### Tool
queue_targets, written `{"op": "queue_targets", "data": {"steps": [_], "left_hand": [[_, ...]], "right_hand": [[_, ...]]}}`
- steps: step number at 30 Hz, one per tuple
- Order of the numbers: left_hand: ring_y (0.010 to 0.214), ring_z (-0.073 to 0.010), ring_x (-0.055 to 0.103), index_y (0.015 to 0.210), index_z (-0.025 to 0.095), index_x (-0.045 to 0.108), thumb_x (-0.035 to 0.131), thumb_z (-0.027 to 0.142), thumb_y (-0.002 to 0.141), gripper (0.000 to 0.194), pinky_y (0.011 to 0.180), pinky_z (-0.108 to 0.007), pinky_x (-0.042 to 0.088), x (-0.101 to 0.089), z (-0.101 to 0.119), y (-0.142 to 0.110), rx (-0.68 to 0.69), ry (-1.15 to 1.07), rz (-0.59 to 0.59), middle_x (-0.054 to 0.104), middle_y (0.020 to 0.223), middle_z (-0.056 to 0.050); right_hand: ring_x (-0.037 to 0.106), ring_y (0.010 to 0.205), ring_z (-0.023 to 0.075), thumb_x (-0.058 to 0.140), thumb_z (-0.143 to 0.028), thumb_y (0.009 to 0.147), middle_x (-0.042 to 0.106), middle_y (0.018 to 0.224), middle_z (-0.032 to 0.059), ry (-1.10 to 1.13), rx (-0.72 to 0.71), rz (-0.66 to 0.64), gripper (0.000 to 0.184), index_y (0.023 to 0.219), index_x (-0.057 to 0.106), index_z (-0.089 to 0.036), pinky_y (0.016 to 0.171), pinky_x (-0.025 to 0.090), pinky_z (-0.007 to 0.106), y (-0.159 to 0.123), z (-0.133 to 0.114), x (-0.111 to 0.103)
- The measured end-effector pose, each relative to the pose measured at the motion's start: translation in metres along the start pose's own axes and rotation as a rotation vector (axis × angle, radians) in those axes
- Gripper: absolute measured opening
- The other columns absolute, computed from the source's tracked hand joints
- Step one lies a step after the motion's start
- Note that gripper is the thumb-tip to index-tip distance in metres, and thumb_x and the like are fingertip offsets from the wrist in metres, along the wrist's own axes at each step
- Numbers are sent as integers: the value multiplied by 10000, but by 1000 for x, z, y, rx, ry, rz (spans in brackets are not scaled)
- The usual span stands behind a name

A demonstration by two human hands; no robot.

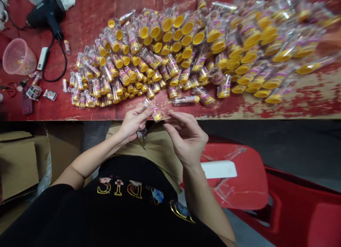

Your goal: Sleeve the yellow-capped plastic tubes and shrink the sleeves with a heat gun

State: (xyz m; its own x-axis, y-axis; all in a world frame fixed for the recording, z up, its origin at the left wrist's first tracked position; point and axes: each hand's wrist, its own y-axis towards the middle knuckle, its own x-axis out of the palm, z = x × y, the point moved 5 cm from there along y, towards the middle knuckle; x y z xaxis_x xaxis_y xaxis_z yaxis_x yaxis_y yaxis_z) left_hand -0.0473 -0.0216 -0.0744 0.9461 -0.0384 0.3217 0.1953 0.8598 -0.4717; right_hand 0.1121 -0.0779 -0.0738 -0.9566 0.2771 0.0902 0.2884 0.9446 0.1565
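Observation:
My left hand (pixel 135 122) pinches a small clear tube (pixel 156 114) with a printed label and a yellow end, tilted over the table's front edge. Below that hand's fingers a crinkled piece of clear, dark-printed plastic (pixel 142 133) shows, partly hidden. To the right of the tube is my right hand (pixel 188 133), its fingers curved and its thumb apart, with nothing visible in it. A big heap of similar yellow-ended tubes (pixel 144 64) spreads over the table just beyond both hands. One tube (pixel 185 100) lies on its side near the edge.
On the red, worn table (pixel 87 23) at the far left lie a black heat gun (pixel 46 11) with its cord, a pink mesh basket (pixel 20 57) and small printed packets (pixel 50 94). A red stool (pixel 239 183) stands at my right, cardboard boxes (pixel 20 165) at my left.

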Motion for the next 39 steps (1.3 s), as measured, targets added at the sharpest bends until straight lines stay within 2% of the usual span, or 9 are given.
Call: {"op": "queue_targets", "data": {"steps": [5,8,12,16,23,27,31,35,39], "left_hand": [[695,-132,709,976,179,806,830,516,825,370,658,-237,551,-20,1,12,497,389,77,800,945,-79],[989,-243,769,966,181,826,849,403,817,268,914,-334,570,-30,-11,26,606,727,-25,819,1045,-124],[688,-137,681,867,161,804,862,427,799,281,696,-244,534,-37,-17,29,416,531,73,782,831,-49],[395,-21,335,856,147,777,872,588,739,467,407,-183,266,-24,-20,15,131,138,109,566,561,60],[866,-182,707,819,185,827,955,267,657,222,804,-273,539,-32,-5,21,433,424,155,801,922,-54],[497,-51,495,795,150,767,892,267,771,173,509,-181,397,-33,-6,18,143,213,201,682,664,24],[364,15,240,738,132,648,846,267,853,266,375,-137,185,-7,0,-6,-167,-122,112,458,530,106],[354,33,242,696,122,582,803,235,901,322,361,-118,161,11,2,-21,-284,-252,55,452,552,106],[342,30,255,732,112,619,739,240,958,286,366,-125,170,15,-2,-25,-281,-246,38,442,525,107]], "right_hand": [[720,943,158,757,-247,914,718,1103,58,-55,-37,51,264,1174,791,-276,818,643,312,6,0,-1],[728,923,161,777,-276,901,738,1075,58,-49,10,78,238,1137,800,-261,802,650,314,5,7,-10],[739,871,164,804,-309,876,759,1038,54,-41,73,122,232,1101,806,-254,755,661,311,-1,12,-21],[742,856,170,802,-307,875,762,1025,49,-39,79,163,230,1101,809,-262,755,665,328,-4,10,-23],[744,866,161,786,-305,886,758,1029,49,-22,69,110,219,1100,807,-262,750,670,308,0,14,-10],[738,862,163,779,-323,894,752,1021,51,-41,73,99,230,1113,799,-255,749,675,317,1,14,-11],[734,912,157,792,-263,883,728,1107,52,-22,22,9,301,1184,785,-279,820,664,319,-1,7,-3],[730,926,151,838,-201,831,691,1136,35,35,-30,-48,417,1225,772,-320,793,659,292,-1,0,10],[717,891,160,843,-221,826,685,1055,39,-48,-90,15,298,1113,808,-295,739,668,303,-2,-7,14]]}}
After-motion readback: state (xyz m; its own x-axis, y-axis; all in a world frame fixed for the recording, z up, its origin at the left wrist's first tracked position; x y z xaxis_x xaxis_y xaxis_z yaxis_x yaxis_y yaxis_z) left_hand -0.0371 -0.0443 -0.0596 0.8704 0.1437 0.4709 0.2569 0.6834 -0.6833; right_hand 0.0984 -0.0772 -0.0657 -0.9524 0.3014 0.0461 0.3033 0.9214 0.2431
